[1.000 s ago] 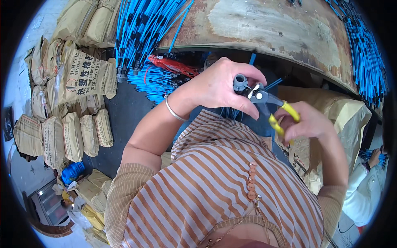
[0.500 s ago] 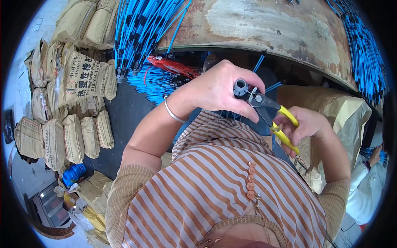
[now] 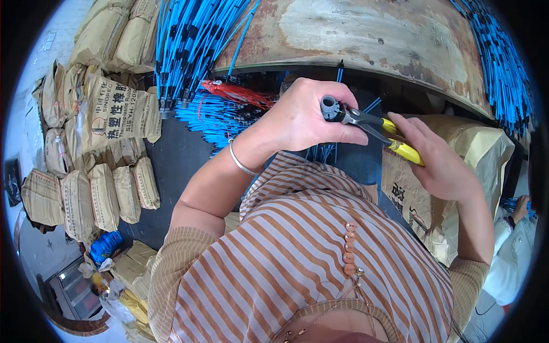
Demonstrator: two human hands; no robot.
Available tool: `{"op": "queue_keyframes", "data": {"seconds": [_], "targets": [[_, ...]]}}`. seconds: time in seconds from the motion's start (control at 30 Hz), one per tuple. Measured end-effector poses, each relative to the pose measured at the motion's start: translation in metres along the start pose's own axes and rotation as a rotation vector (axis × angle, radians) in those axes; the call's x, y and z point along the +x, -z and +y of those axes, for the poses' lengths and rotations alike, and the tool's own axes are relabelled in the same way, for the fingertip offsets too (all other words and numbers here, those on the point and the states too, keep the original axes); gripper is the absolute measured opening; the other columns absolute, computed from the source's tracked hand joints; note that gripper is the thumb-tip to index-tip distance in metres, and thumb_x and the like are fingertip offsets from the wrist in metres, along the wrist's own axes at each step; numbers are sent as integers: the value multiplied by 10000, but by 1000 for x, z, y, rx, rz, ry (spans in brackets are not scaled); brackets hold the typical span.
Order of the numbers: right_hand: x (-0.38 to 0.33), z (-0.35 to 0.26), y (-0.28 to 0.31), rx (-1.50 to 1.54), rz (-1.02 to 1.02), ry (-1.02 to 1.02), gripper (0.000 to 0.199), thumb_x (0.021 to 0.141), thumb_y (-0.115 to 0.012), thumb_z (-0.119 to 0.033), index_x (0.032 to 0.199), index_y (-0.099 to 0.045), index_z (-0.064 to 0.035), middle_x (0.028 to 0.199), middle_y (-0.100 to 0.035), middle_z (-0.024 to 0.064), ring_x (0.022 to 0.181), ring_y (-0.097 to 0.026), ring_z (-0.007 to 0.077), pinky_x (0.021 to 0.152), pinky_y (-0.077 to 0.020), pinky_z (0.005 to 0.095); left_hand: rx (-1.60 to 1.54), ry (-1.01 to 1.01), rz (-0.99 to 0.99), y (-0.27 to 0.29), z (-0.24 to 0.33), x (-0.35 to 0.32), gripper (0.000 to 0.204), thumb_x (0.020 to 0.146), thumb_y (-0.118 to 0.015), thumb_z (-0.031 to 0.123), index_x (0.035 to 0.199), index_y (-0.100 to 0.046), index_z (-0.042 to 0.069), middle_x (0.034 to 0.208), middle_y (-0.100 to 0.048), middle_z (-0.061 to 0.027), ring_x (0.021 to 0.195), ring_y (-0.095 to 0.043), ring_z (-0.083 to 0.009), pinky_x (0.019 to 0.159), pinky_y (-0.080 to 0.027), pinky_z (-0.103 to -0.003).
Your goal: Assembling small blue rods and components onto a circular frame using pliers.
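Note:
My left hand (image 3: 306, 117), a metal bracelet at its wrist, is closed around a dark grey connector (image 3: 330, 108) whose round, hollow end faces up. In my right hand (image 3: 439, 157) is a pair of cutting pliers (image 3: 407, 151) with yellow handles. The palm and fingers lie over the handles, partly hiding the grip. The dark jaws of the pliers reach the connector beside my left thumb and fingers. Whether they bite on it I cannot tell. Thin blue cables (image 3: 373, 104) show just beyond my hands; their link to the connector is hidden.
A worn wooden table (image 3: 394, 34) stands ahead. Bundles of blue cables (image 3: 194, 40) hang over its left end, more blue cables (image 3: 503, 74) at its right. Red cables (image 3: 237, 93) lie below. Brown paper sacks (image 3: 117, 114) are stacked at left; another large sack (image 3: 457, 154) stands at right.
The pliers have swung up to lie flatter, and their handles are closer together. My right hand has moved up and over the handles. My left hand still holds the connector.

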State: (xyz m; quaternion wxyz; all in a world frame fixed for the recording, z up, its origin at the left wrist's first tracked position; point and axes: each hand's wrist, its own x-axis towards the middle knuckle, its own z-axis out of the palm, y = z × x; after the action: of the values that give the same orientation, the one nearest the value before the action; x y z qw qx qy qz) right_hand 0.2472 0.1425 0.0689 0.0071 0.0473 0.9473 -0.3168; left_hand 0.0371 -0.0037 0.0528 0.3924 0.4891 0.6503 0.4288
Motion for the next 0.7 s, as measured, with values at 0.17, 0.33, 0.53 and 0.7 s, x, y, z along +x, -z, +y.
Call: {"op": "queue_keyframes", "data": {"seconds": [0.17,0.33,0.53,0.7], "targets": [[2,9,-24,157,26,-87,531,726,-585,78,1244,-491,9,864,-611,117,666,-559,227,618,-448,293,-48,-57,-2,1,-7,2,250,634,-803,198,756,-668,26,584,-575,-16,502,-449,-115,512,-392,-228],[1,4,-6,670,-224,-400,307,756,-549,69,1053,-605,13,710,-602,92,535,-506,208,533,-420,325,-23,-84,-25,4,-9,-1,228,637,-799,184,744,-665,33,581,-567,-10,500,-440,-110,503,-385,-224],[14,-23,23,624,-318,-575,122,791,-555,38,904,-597,19,632,-583,63,488,-470,166,500,-396,296,-2,31,-23,2,-1,2,229,578,-798,52,749,-650,14,658,-616,-19,540,-483,-96,526,-388,-216],[25,-31,14,415,-275,-551,66,802,-555,30,862,-559,2,624,-551,35,505,-475,114,495,-392,241,-56,57,66,6,-5,4,253,586,-798,69,787,-655,13,661,-620,-35,562,-503,-103,551,-403,-209]]}}
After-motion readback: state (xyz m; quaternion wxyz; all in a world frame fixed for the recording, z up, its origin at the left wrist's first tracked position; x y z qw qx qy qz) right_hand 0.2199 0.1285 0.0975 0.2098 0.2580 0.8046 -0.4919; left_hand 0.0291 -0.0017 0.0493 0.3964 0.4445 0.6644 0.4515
